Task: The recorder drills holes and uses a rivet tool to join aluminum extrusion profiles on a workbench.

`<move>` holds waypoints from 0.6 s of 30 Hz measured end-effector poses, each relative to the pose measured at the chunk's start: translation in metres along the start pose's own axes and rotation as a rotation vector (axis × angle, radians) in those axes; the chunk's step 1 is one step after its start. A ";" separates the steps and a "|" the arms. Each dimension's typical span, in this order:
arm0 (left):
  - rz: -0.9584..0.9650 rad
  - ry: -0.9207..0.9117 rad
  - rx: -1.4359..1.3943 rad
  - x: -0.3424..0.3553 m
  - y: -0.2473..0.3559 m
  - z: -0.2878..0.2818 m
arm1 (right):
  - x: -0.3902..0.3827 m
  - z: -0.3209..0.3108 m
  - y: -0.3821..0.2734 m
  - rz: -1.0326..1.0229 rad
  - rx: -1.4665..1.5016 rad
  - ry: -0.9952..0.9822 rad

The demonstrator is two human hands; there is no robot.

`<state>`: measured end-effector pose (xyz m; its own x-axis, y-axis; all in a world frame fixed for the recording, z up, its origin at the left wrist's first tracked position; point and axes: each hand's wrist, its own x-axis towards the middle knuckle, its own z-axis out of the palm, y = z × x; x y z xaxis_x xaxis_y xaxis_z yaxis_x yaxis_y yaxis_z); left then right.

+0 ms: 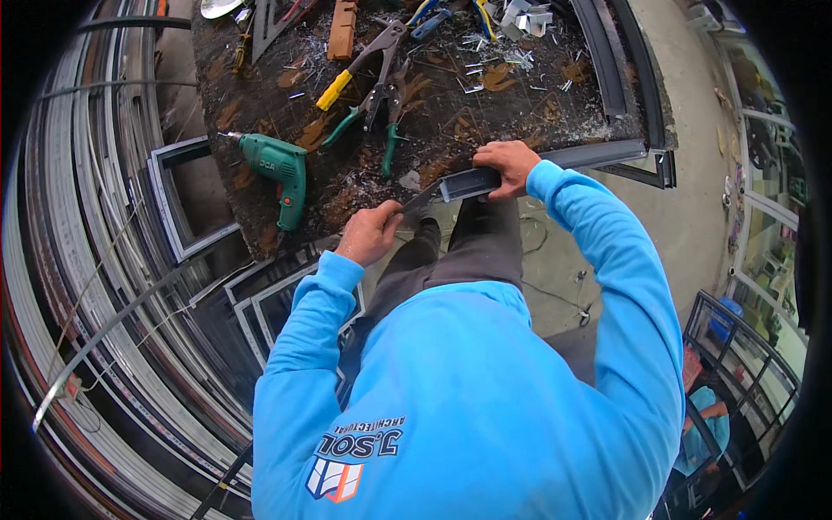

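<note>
My right hand (510, 167) is closed over a dark grey metal profile (598, 155), which lies along the near edge of the workbench (485, 104). The profile's open channel end (468, 185) faces left. In my closed left hand (371, 232) is a thin, flat, dark tool (421, 198) that looks like a file; its tip meets or nearly meets that end. On the bench to the left rests a green power drill (279, 173). Beyond my hands are green-handled snips (379, 113) and a yellow-handled plier-like tool (364, 68).
Metal shavings and small fasteners (511, 59) litter the bench, near a wooden block (343, 29). More dark profiles (607, 61) lie at the right. Long profile stock (104, 260) fills the left side, with frames (173, 208) beside the bench. Another person (706, 425) is at lower right.
</note>
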<state>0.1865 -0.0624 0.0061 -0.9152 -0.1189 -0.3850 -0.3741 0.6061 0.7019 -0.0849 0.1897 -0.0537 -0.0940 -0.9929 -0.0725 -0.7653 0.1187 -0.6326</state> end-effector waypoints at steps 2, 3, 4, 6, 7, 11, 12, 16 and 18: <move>0.002 -0.007 0.008 0.000 0.003 0.004 | 0.000 0.000 0.003 -0.008 -0.004 -0.007; 0.096 0.061 0.068 -0.003 0.001 0.009 | 0.004 -0.003 0.001 -0.009 0.001 -0.008; 0.190 0.131 0.128 -0.005 0.000 0.014 | 0.007 -0.009 -0.001 0.038 -0.015 -0.093; 0.214 0.039 0.242 -0.016 -0.003 0.016 | 0.008 -0.017 0.001 0.089 -0.044 -0.173; 0.240 -0.058 0.353 -0.020 -0.002 0.014 | 0.004 -0.012 0.004 0.077 -0.033 -0.131; 0.268 -0.071 0.408 0.000 0.002 -0.003 | -0.013 -0.004 0.008 0.062 -0.067 -0.012; 0.224 0.070 0.275 0.000 0.000 -0.007 | -0.010 -0.008 0.002 0.050 -0.036 -0.020; 0.020 0.484 -0.126 -0.015 -0.004 -0.021 | 0.024 -0.090 -0.053 0.262 -0.084 0.288; -0.042 0.443 -0.184 -0.017 0.001 -0.031 | 0.036 -0.171 -0.061 0.351 -0.042 0.837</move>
<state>0.1972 -0.0838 0.0321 -0.8597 -0.4880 -0.1508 -0.3957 0.4495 0.8009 -0.1503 0.1471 0.1140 -0.7456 -0.5738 0.3389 -0.6265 0.4303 -0.6498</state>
